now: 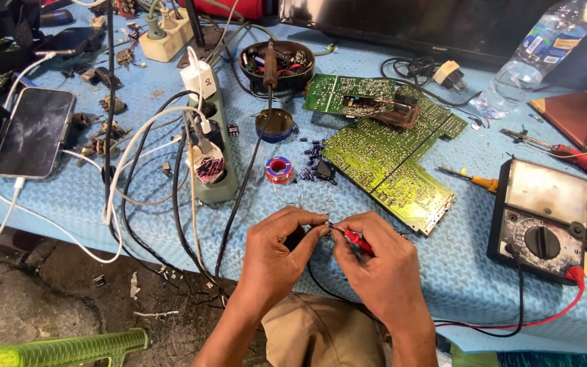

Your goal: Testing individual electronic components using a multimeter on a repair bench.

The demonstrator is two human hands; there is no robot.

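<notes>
At the bench's near edge, left hand point(276, 255) pinches a tiny dark electronic component point(328, 230); right hand point(382, 261) grips a red-handled test probe point(359, 242), tip at the part. Black analog multimeter point(543, 217) sits at the right edge, leads plugged in. Testing looks mid-way; large green circuit board point(388, 160) lies untouched mid-bench.

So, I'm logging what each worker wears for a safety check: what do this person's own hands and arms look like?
Both the left hand and the right hand are bare: no gloves, rings, or watch visible. The forearms are uncovered too, with no sleeves showing in view.
</notes>
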